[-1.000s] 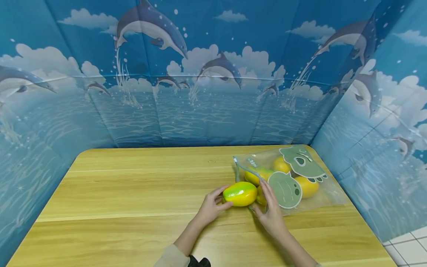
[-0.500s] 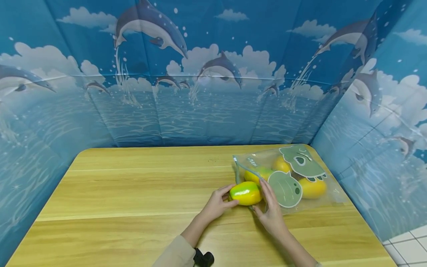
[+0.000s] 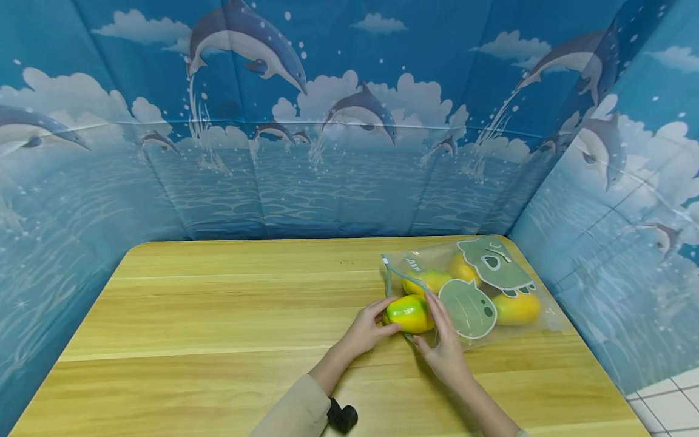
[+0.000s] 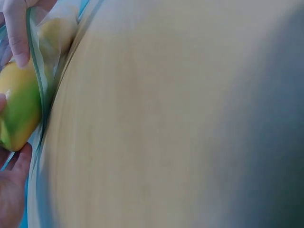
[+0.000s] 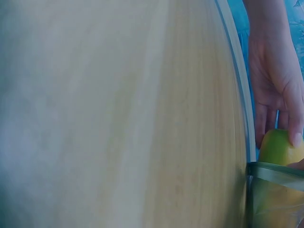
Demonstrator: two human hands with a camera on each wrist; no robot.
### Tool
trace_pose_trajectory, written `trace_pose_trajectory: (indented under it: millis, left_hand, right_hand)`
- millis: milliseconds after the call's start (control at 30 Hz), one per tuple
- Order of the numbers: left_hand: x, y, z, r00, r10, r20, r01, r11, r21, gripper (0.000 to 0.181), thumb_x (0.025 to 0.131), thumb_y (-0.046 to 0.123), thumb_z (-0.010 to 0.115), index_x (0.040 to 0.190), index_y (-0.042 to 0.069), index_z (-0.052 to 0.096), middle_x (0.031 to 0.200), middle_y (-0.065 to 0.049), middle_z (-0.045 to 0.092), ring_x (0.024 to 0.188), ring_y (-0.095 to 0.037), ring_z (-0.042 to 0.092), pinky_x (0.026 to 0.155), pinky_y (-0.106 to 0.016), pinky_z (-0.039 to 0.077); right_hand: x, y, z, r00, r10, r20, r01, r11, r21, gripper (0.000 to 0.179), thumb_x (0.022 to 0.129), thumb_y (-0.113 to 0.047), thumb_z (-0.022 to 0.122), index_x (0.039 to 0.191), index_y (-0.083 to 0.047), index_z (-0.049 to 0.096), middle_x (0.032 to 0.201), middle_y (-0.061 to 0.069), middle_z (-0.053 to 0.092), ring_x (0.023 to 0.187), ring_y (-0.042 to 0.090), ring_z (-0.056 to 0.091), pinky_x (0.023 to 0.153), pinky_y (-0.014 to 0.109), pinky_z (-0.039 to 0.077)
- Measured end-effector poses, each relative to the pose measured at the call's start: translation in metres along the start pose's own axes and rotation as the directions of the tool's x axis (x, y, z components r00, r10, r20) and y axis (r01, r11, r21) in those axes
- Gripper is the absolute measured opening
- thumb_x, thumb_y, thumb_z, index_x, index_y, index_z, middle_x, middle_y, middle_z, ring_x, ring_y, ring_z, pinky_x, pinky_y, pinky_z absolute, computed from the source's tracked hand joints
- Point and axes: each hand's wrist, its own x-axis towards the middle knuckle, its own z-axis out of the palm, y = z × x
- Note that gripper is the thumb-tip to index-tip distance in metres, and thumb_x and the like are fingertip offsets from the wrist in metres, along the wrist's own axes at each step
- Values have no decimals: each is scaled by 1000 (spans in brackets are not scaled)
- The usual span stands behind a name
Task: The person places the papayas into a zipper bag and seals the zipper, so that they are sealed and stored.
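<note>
My left hand grips the left end of a yellow-green mango at the mouth of a clear zip bag. The mango's right end is inside the opening, as the left wrist view also shows with the bag's green edge across it. My right hand holds the bag's front edge, fingers on top and thumb below near the rim. Inside the bag lie several more mangoes, one at the right front. Green cartoon prints on the bag partly cover them.
The bag lies on the right side of a wood-grain table. A blue dolphin-print curtain hangs behind and beside the table. A black wrist strap piece sits by the left sleeve.
My left hand has moved right, pushing the mango further into the bag's mouth. The mangoes inside have shifted slightly to the right. My right hand stays at the bag's edge.
</note>
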Motion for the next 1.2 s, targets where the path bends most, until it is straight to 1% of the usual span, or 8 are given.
trace_pose_trajectory:
  millis: [100,200,433,567,667,867,1033,1200]
  left_hand:
    - [8,-15,5,1000,5,23,-5,1000,26,52,88,16,61,133,-3,43,130,-17,49,116,-25,50,93,-27,46]
    - [15,-30,10,999,4,35,-6,998,57,54,88,24,61,134,2,43,130,-13,49,115,-19,50,91,-20,45]
    - [20,-29,18,1000,-19,-23,19,1000,20,54,85,17,64,133,1,45,130,-14,50,114,-25,51,88,-25,48]
    - [22,-28,23,998,0,-56,1,1000,14,54,85,17,64,132,0,45,127,-16,50,112,-26,52,87,-25,49]
    - [24,-30,27,996,18,-84,-13,998,57,54,84,18,66,131,0,46,123,-15,51,108,-23,53,84,-20,49]
    - [27,-29,35,986,15,-165,4,993,117,56,80,21,70,128,0,50,118,-12,50,99,-17,51,76,-17,48]
    - [29,-28,41,974,-24,-226,36,998,49,52,78,19,72,123,1,52,117,-10,55,102,-19,53,79,-20,50]
    - [28,-28,42,970,-54,-237,36,996,-81,50,78,12,72,121,-2,52,118,-14,55,106,-25,54,83,-23,51]
  right_hand:
    - [0,1,0,1000,-6,0,6,1000,25,85,49,36,65,127,21,34,131,38,32,130,0,24,100,16,29]
    - [0,1,0,1000,-3,1,3,1000,21,85,49,36,65,127,21,34,131,38,32,130,4,25,100,16,29]
    - [0,0,-1,1000,12,12,-11,1000,-13,87,51,34,66,129,18,34,133,36,32,129,20,27,100,14,27]
    - [-1,0,-1,1000,5,11,-5,1000,-8,87,50,34,66,129,18,34,132,37,32,131,9,24,100,13,28]
    - [-1,1,-1,1000,1,7,-1,1000,-5,86,51,34,66,129,18,34,131,38,32,129,1,23,99,13,29]
    - [-1,2,-1,1000,8,11,-8,1000,15,85,52,34,65,129,18,33,132,37,32,128,4,27,99,14,29]
    - [-2,2,-1,1000,13,15,-13,1000,17,85,53,34,65,130,18,33,133,36,31,129,9,29,100,15,29]
    - [-2,3,0,1000,15,18,-15,1000,21,85,53,34,65,130,18,32,133,36,31,130,10,28,100,15,29]
